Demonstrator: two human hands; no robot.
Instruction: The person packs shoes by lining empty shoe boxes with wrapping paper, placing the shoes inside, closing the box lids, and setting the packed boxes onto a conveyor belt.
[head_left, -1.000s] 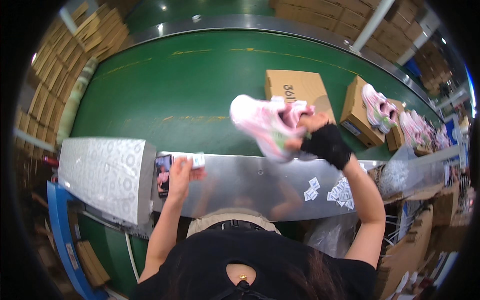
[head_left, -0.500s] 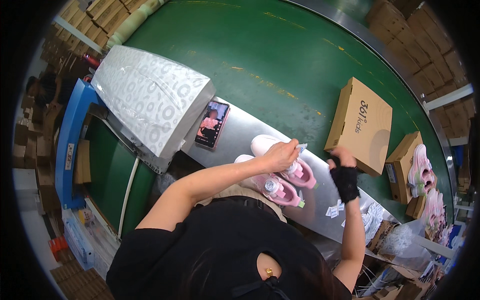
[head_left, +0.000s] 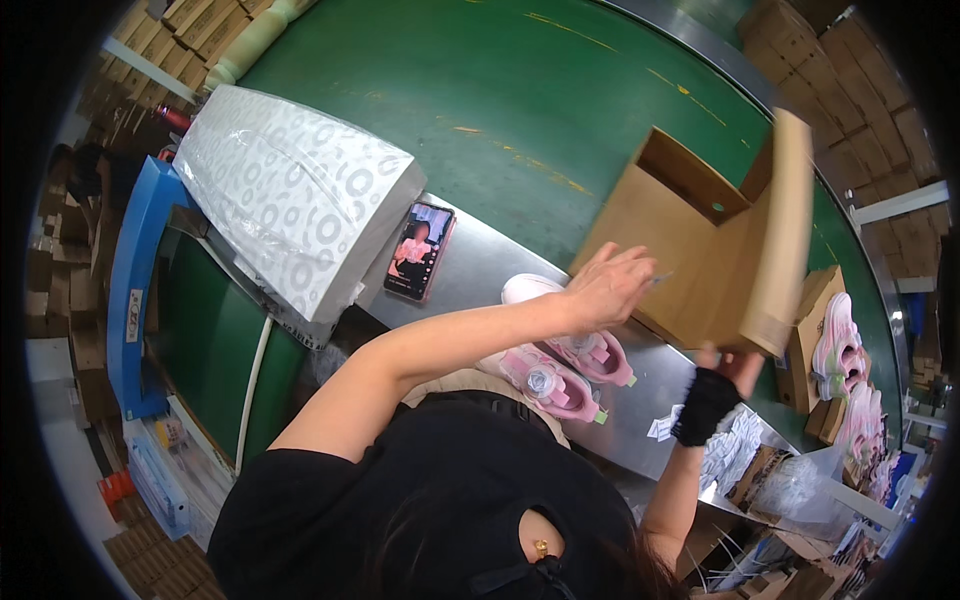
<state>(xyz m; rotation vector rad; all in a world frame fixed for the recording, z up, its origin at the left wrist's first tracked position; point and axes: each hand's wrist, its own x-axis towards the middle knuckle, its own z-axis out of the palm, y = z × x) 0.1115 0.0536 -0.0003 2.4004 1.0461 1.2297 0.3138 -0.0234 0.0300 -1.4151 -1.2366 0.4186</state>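
The box point(head_left: 675, 270) has just opened beside the far edge of the counter point(head_left: 482, 250): right hand point(head_left: 728, 378) fingers holding its lid point(head_left: 787, 235); left hand point(head_left: 608, 290) fingers narrow, contents unclear.

Fisheye bending, dark corners, blurred box lid point(head_left: 787, 235)

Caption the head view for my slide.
Right hand at the raised lid of an open cardboard box, left hand near pink-and-white shoes.

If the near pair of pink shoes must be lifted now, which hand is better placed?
Probably the left hand: it is close to the pink shoes. The right hand is farther away, at the near edge of the open cardboard box.
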